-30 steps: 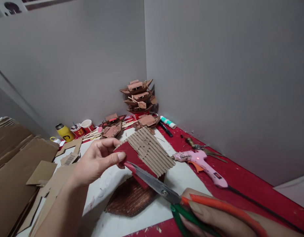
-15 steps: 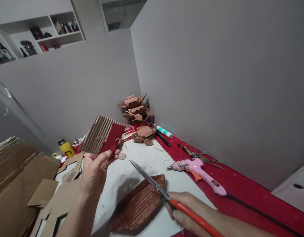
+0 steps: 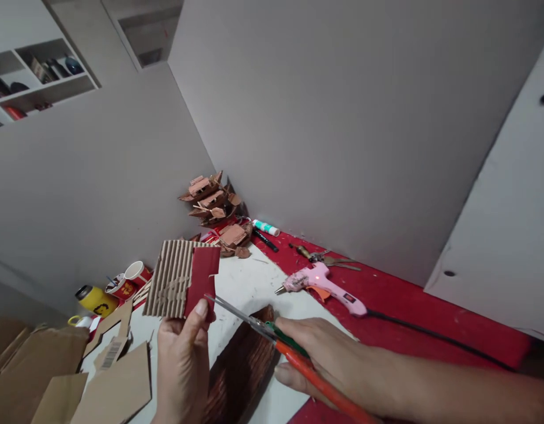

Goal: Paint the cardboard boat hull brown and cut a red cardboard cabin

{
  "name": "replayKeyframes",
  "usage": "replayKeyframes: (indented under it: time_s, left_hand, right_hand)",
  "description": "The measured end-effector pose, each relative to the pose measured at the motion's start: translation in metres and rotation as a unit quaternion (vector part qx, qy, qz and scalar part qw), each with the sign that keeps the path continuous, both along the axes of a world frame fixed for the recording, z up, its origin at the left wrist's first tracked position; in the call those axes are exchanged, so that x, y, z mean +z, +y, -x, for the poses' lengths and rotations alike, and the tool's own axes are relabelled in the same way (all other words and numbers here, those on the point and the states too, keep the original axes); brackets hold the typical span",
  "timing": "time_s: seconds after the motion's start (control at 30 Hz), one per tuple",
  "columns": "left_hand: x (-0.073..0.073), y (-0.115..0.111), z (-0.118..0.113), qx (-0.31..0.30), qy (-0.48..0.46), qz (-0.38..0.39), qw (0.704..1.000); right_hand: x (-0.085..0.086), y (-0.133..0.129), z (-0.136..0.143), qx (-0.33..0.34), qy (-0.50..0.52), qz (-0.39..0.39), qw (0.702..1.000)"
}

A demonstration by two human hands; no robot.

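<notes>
A piece of corrugated cardboard (image 3: pixel 172 277) with a smooth red strip (image 3: pixel 204 271) along its right side stands upright in my left hand (image 3: pixel 186 359), pinched between thumb and fingers. My right hand (image 3: pixel 320 353) is wrapped round scissors (image 3: pixel 294 350) with orange and green handles. The blades point left, and their tips lie at the lower part of the red strip, close to my left thumb. Below the scissors lies a brown ridged boat-shaped piece (image 3: pixel 243 365) on a white sheet (image 3: pixel 228 277), partly hidden by my left hand.
A pink glue gun (image 3: pixel 325 285) with a black cable lies on the red tabletop (image 3: pixel 408 318) at right, near pliers (image 3: pixel 338 262). Small model boats (image 3: pixel 210 200) are stacked at the back corner. Cups (image 3: pixel 137 272), a yellow bottle (image 3: pixel 98 300) and cardboard pieces (image 3: pixel 117 383) are at left.
My right hand has brought the scissors up to the red strip, the tips now at its lower part. My left hand has turned the cardboard more upright. The view has swung to the right.
</notes>
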State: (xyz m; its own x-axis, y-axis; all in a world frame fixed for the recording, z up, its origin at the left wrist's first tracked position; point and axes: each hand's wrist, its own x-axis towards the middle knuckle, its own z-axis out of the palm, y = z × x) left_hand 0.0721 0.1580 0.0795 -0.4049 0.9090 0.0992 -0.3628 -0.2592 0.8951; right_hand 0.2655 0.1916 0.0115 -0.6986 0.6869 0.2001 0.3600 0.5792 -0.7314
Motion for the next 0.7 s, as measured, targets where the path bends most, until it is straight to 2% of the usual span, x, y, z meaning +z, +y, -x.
replayKeyframes:
  time_s: [0.17, 0.33, 0.43, 0.53, 0.6, 0.7]
  left_hand:
    - [-0.007, -0.002, -0.008, 0.017, 0.003, 0.018, 1.000]
    - [-0.008, -0.002, -0.008, -0.021, 0.047, 0.025, 0.998]
    - [-0.003, -0.001, 0.013, -0.067, 0.087, 0.052, 0.993]
    - [0.008, -0.004, 0.049, -0.147, 0.144, 0.060, 0.977]
    - [0.016, -0.006, 0.072, -0.147, 0.180, 0.043, 0.972]
    - [0.026, -0.008, 0.090, -0.199, 0.254, 0.059, 0.945]
  right_hand:
    - [-0.002, 0.000, 0.000, -0.019, 0.016, 0.019, 1.000]
    - [-0.003, 0.003, -0.002, -0.036, 0.011, 0.010, 0.999]
    - [0.004, 0.005, -0.005, -0.049, -0.016, 0.009, 0.999]
    - [0.012, 0.006, -0.007, -0.064, -0.040, 0.020, 0.997]
    - [0.014, 0.005, -0.007, -0.068, -0.051, 0.017, 0.996]
    - [0.012, 0.005, -0.006, -0.070, -0.059, -0.003, 0.996]
